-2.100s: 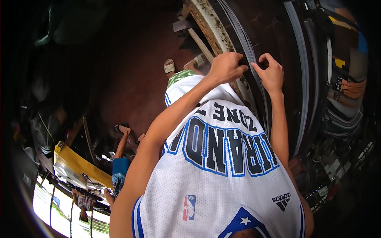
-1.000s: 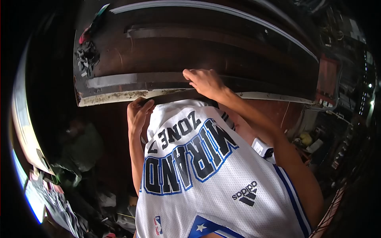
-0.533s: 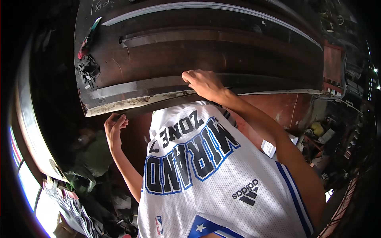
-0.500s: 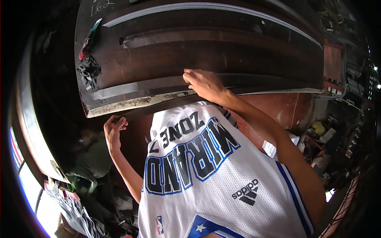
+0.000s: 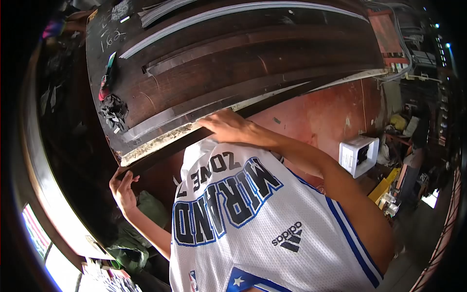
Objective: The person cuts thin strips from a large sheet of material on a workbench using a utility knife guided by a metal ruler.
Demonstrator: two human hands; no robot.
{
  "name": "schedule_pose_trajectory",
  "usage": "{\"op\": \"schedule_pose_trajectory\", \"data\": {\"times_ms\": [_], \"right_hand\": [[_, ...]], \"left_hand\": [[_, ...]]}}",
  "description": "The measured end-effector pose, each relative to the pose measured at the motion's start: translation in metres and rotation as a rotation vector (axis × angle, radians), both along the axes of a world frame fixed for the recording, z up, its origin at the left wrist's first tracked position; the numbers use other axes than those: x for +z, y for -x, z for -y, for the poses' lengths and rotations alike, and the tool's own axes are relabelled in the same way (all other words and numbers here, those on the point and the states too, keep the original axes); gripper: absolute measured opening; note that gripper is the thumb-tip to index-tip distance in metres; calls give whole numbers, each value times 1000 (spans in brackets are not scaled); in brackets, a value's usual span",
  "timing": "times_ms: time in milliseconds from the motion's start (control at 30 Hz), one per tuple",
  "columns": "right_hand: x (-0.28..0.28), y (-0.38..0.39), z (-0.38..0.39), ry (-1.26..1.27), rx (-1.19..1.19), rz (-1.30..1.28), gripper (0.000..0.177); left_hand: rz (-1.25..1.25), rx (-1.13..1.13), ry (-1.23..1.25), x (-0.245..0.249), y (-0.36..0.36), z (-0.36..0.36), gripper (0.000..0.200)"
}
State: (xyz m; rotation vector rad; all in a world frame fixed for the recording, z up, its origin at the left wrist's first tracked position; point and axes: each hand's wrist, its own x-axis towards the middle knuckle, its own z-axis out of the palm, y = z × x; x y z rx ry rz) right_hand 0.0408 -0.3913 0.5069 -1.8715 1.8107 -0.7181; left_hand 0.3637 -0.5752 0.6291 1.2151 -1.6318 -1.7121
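A long dark strip (image 5: 170, 152) runs along the near edge of a dark wooden table (image 5: 204, 82). At its left end my left hand (image 5: 124, 191) pinches it, just off the table corner. Farther along, my right hand (image 5: 226, 125) has its fingers closed over the strip beside the table's pale, worn edge; the fingertips are partly hidden. Beyond my right hand, the strip slants up to the right along the edge. On the tabletop at left lie a knife-like tool (image 5: 107, 78) with a red handle and a heap of black scraps (image 5: 114, 111).
Long pale strips (image 5: 233, 10) lie across the far part of the table, near a chalked number. To the right, below a reddish panel (image 5: 311, 109), stand a white plastic crate (image 5: 359, 155) and a yellow object (image 5: 384, 185). Crumpled green material (image 5: 141, 224) sits at lower left.
My right hand has come down from above the tabletop onto the strip at the table edge. My left hand still pinches the strip's end. The view has shifted and tilted.
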Motion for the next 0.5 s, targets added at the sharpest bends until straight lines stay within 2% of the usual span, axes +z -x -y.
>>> {"op": "schedule_pose_trajectory", "data": {"times_ms": [33, 67, 200, 300, 367, 500], "right_hand": [[-6, 4, -4, 8, -29, -68, 35], [-9, 9, -12, 118, -94, -42, 25], [-19, 45, -45, 278, -252, -131, 26], [-16, 88, -85, 211, -441, -207, 25], [-10, 116, -117, 209, -622, -295, 27], [-26, 181, -192, 253, -849, -198, 41]], "left_hand": [[-15, 0, 18, 6, -5, 3, 7], [4, 35, 63, 14, -8, 3, 7], [20, 188, 149, 29, -64, 34, 15], [24, 365, 222, 33, -134, 78, 23], [98, 525, 249, 35, -165, 108, 24], [128, 493, 290, 47, -186, 150, 26]]}}
